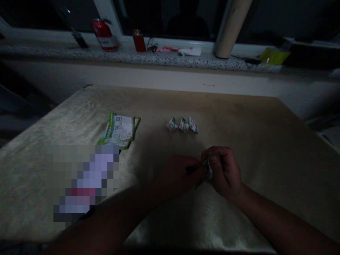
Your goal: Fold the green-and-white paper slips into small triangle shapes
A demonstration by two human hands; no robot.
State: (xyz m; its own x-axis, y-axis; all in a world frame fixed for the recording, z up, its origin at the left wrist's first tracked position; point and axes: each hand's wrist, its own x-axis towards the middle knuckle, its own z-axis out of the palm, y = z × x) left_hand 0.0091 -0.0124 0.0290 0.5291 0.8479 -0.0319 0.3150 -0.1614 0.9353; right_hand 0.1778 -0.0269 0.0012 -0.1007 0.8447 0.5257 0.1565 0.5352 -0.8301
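Both hands meet over the near middle of the table. My left hand (177, 173) has its fingers closed on one side of a small folded paper piece (209, 171). On the other side, my right hand (227, 170) pinches the same piece between thumb and curled fingers. Much of the piece is hidden by the fingers, and the light is dim. Beyond the hands stand several small folded paper shapes in a row: a left one (172, 125), a middle one (184, 125) and a right one (193, 125), all printed in white with coloured marks.
Green-and-white printed packets (120, 129) lie on the table (239, 117) to the left, above a blurred-out rectangular object (90, 177). Along the granite windowsill (164, 60) are a red can (104, 35), an orange-red jar (139, 40), a cardboard tube (232, 28) and a yellow item (275, 56).
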